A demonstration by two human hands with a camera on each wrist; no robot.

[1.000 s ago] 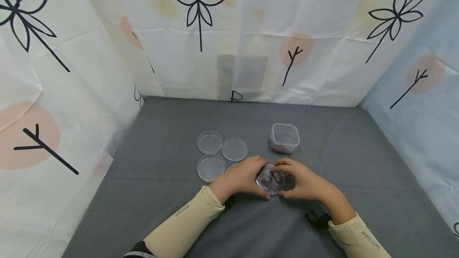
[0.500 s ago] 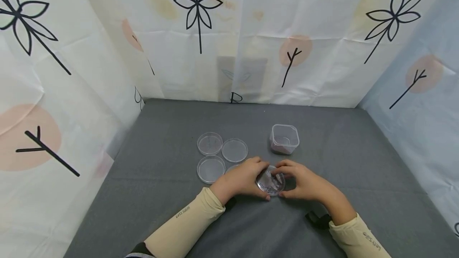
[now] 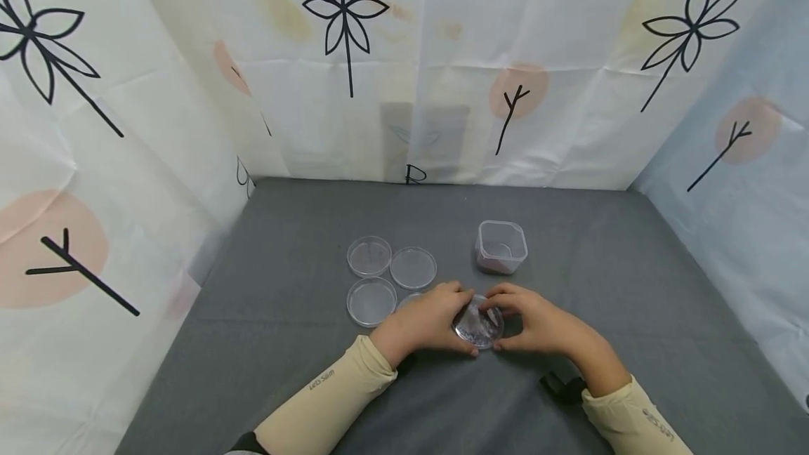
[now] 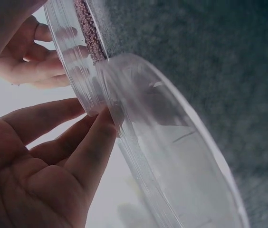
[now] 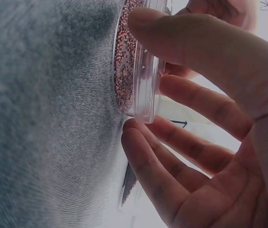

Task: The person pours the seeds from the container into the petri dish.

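A clear round petri dish (image 3: pixel 478 332) with its lid fitted stands on the grey cloth between my two hands. Reddish-brown granules (image 5: pixel 126 71) lie as a layer in its lower part. My left hand (image 3: pixel 430 320) grips the dish's left side, thumb at the near edge and fingers at the far edge. From the right, my right hand (image 3: pixel 537 323) holds the same dish, its thumb low on the near side and its fingers at the lid and far rim. In the left wrist view another clear dish (image 4: pixel 172 142) looms in front, overlapping the fingertips.
Left of my hands are clear dishes: one at the back (image 3: pixel 369 256), one beside it (image 3: pixel 413 267), one in front (image 3: pixel 371 302), and another (image 3: pixel 407 298) mostly hidden by my left hand. A square clear tub (image 3: pixel 501 248) with reddish contents stands behind my right hand.
Both hands keep their hold around the dish with hardly any movement. The head view has shifted slightly, so the scene sits a little lower.
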